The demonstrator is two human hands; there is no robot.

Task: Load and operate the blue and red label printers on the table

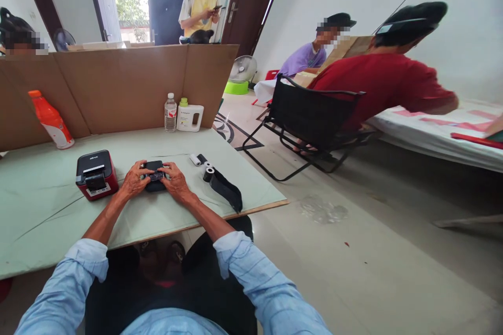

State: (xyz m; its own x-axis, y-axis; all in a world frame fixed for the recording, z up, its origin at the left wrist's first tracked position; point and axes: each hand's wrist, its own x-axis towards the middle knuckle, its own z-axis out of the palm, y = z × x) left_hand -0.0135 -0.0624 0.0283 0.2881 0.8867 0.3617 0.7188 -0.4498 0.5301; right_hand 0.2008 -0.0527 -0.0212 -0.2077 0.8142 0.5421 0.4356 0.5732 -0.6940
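Observation:
A small black boxy device lies on the pale green table in front of me, with a dark shiny part at its middle. My left hand grips its left side, the fingers bent over the top. From the other side my right hand holds it too, fingertips close to the middle. What the fingertips press on is too small to make out. Left of my hands stands a red and black printer. To the right lie several small white paper rolls and a black strap.
A cardboard screen borders the table's far side. Before it stand a tilted orange bottle, a clear water bottle and a white jug. A person in red sits on a black folding chair at right; other people are beyond.

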